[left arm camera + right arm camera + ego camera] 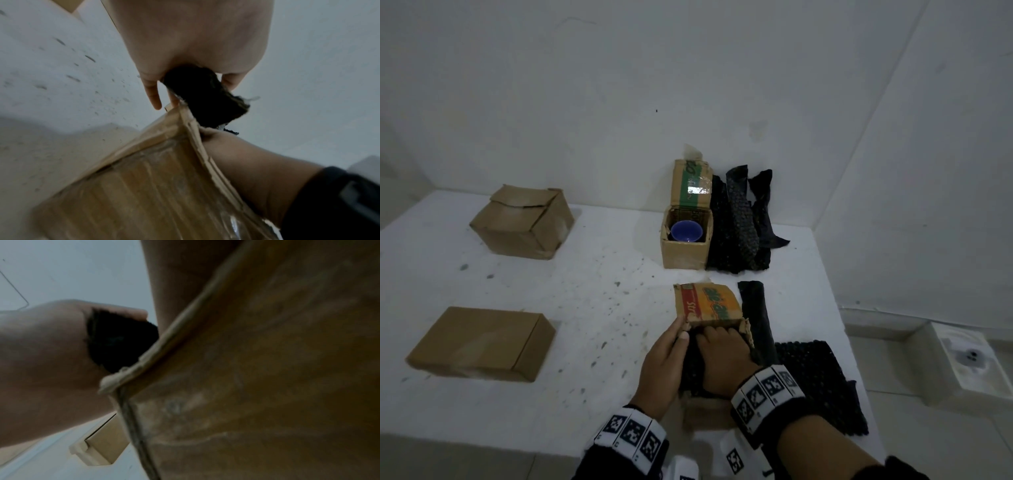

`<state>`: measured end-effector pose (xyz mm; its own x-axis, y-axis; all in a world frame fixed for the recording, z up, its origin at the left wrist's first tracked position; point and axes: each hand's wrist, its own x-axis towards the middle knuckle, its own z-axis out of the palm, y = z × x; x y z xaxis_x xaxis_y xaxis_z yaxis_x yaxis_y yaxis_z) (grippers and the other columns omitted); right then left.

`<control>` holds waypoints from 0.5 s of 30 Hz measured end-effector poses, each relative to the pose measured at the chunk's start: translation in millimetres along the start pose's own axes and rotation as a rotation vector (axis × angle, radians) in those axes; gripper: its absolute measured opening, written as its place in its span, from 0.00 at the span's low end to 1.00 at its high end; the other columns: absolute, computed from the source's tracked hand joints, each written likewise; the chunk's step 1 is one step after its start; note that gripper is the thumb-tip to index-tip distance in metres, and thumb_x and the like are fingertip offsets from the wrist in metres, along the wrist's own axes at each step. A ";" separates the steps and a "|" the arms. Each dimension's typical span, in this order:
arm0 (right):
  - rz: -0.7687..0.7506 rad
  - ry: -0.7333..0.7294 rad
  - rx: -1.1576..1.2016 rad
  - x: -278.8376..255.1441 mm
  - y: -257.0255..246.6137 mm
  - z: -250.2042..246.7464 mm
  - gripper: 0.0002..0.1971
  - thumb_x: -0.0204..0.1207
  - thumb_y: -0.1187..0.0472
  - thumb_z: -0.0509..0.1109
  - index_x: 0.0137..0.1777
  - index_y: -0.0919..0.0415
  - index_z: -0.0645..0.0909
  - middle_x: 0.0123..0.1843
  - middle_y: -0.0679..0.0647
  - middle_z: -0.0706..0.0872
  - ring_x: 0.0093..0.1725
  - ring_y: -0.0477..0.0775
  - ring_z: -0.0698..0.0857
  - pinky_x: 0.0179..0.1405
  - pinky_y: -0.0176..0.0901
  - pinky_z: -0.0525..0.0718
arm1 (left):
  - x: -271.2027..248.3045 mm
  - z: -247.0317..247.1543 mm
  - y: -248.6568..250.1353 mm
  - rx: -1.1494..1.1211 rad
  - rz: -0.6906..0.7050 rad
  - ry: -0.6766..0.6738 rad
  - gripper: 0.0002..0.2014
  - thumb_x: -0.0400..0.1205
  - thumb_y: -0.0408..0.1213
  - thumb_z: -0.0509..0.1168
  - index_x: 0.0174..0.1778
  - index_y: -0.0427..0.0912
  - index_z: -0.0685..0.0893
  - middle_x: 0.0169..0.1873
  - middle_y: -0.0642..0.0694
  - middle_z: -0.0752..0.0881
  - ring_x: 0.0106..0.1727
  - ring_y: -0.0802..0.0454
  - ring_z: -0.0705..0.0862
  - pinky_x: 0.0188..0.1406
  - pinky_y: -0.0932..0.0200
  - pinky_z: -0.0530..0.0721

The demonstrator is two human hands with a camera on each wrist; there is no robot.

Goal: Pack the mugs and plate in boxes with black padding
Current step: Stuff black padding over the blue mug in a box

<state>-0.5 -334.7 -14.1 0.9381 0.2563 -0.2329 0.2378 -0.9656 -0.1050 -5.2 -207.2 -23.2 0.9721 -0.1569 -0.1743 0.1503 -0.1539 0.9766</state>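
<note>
A small cardboard box (707,409) stands at the table's front, its orange printed flap (710,305) open and leaning away from me. Black padding (691,363) fills its top. My left hand (664,363) grips the padding's left edge between thumb and fingers; the left wrist view shows the black padding (205,95) in that grip above the box (144,186). My right hand (722,356) lies on the padding, its fingers bent down over the far end inside the box. A blue mug (686,231) sits in a second open box (683,255) further back. No plate is visible.
A pile of black padding (743,226) leans beside the mug's box. A padding strip (756,318) and a padding sheet (818,380) lie right of my hands. Two shut boxes sit at back left (522,222) and front left (481,344). The table's right edge (839,308) is close.
</note>
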 end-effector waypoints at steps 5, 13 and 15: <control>-0.043 -0.021 0.194 0.4 6.5 -0.9 0.29 0.70 0.53 0.65 0.71 0.62 0.69 0.66 0.61 0.75 0.63 0.63 0.76 0.66 0.53 0.72 | 0.2 -1.9 11.7 -0.251 -0.140 -0.060 0.23 0.87 0.49 0.44 0.75 0.50 0.70 0.71 0.50 0.75 0.71 0.55 0.73 0.75 0.54 0.69; -0.013 0.035 0.230 -14.7 0.8 17.5 0.25 0.62 0.49 0.54 0.50 0.57 0.86 0.52 0.57 0.86 0.43 0.65 0.84 0.46 0.64 0.84 | 9.0 -7.0 11.8 -0.437 -0.223 -0.131 0.28 0.73 0.68 0.50 0.62 0.61 0.81 0.72 0.53 0.75 0.74 0.55 0.71 0.77 0.49 0.66; -0.001 0.119 0.223 -13.8 -3.2 13.6 0.24 0.65 0.49 0.52 0.48 0.56 0.87 0.51 0.55 0.87 0.42 0.64 0.84 0.45 0.63 0.84 | 10.3 -8.5 16.0 -0.450 -0.231 -0.151 0.28 0.71 0.69 0.50 0.58 0.63 0.84 0.70 0.56 0.77 0.74 0.56 0.69 0.80 0.46 0.60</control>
<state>-17.6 -334.5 -23.7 0.9642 0.2374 -0.1184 0.1894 -0.9286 -0.3192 8.8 -203.0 -8.4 0.8728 -0.3121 -0.3753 0.4523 0.2281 0.8622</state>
